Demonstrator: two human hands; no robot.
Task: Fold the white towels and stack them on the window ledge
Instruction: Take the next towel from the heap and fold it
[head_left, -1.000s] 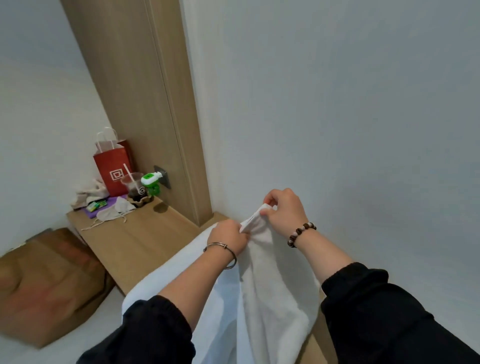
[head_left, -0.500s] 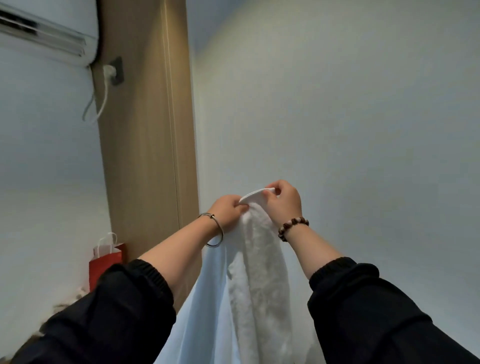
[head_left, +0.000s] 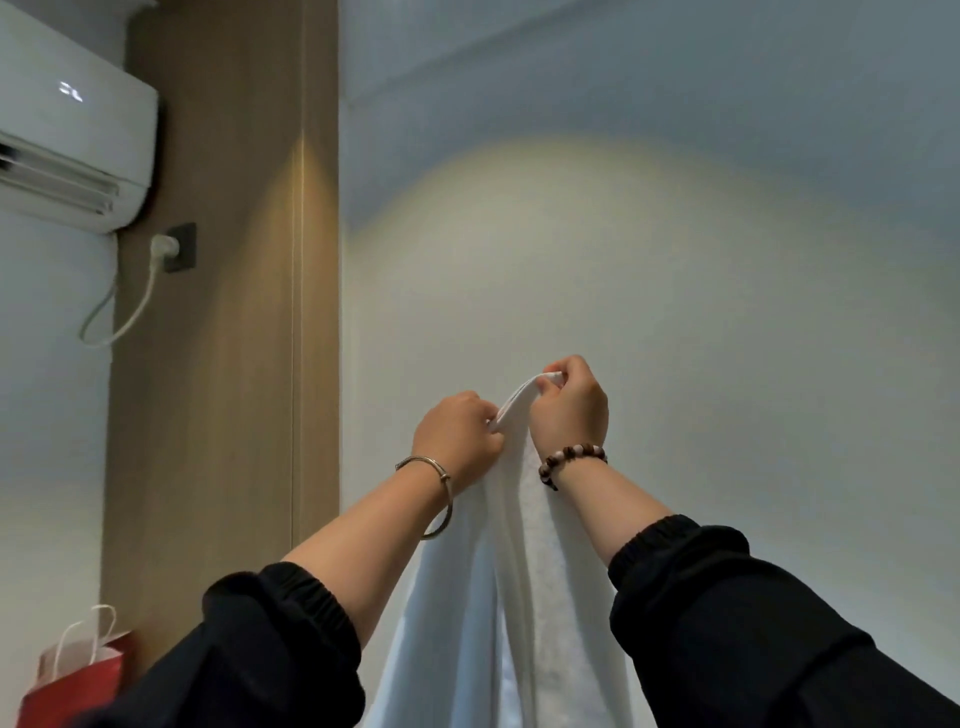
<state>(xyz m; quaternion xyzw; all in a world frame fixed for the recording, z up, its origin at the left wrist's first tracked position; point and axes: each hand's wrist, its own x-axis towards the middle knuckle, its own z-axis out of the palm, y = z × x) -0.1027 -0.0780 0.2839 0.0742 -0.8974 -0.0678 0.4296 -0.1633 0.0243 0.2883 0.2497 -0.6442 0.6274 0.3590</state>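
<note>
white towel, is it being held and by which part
The left hand and right hand grip the white towel at its top edge, close together; the rest hangs down.

Black sleeves (head_left: 275, 639), elastic cuffs; silver bangle (head_left: 439, 499) on left wrist; brown bead bracelet (head_left: 571, 457) on right wrist.

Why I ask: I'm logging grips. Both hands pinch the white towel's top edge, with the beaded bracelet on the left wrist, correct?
Wrong wrist: the head view shows the beaded bracelet on the right wrist. The left hand and right hand do pinch the top edge of the white towel.
</note>
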